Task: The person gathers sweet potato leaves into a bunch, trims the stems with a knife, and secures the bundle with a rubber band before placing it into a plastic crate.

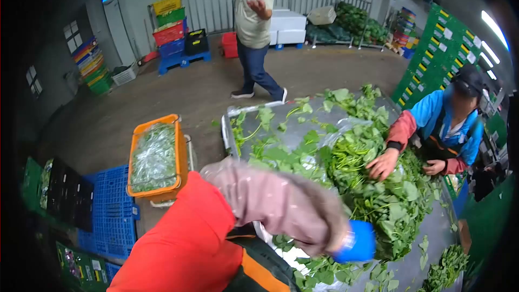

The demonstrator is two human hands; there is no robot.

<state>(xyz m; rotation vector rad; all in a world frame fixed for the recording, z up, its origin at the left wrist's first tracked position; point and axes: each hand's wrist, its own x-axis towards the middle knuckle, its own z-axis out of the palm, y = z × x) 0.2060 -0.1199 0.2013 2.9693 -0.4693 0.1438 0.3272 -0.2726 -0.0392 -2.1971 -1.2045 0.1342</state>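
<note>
My left arm, in a red sleeve with a pinkish cover on the forearm, reaches across the near side of the table. At its end my left hand [352,242] shows as a smeared bright blue shape, probably a glove. Its fingers cannot be made out, nor whether they hold anything. It is beside a large heap of leafy greens [400,213], and loose leafy stems [324,270] lie just below it. My right hand is out of view. Across the heap, a co-worker's hand [383,165] rests on the greens.
The grey metal table [286,132] has a raised edge. An orange crate [179,154] of bagged greens stands left, near a blue pallet [111,205] and dark crates [70,194]. Another person [254,27] walks beyond the table. Green crates [438,48] are stacked at right.
</note>
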